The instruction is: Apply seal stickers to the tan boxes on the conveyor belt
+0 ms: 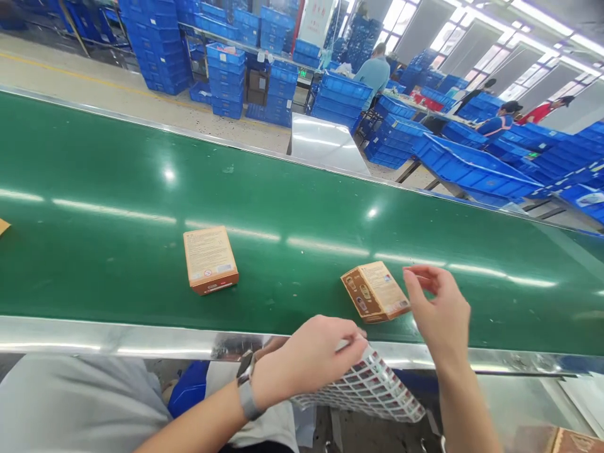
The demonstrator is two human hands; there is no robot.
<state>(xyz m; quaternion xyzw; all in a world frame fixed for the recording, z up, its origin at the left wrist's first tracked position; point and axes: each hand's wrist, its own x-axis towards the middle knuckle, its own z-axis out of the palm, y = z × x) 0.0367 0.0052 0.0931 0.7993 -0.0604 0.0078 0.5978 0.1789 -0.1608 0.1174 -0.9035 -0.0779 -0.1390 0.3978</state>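
Note:
My left hand (pixel 321 355) is closed on the top edge of a sheet of small stickers (pixel 380 384), printed in a grid. The sheet hangs tilted over the near metal edge of the belt. My right hand (pixel 441 308) is just right of a brown and cream box (pixel 377 290) on the green belt. Its thumb and index fingertips come together close to the box's right end; whatever is between them is too small to make out. A second box of the same kind (pixel 211 258) lies further left, its printed cream face up.
The green conveyor belt (pixel 268 277) runs across the view. At the left edge, a corner of another box (pixel 4 225) shows. A brown box (pixel 573 440) sits at the lower right. Beyond the belt are stacked blue crates (pixel 226 82), a metal table (pixel 325 145) and several people.

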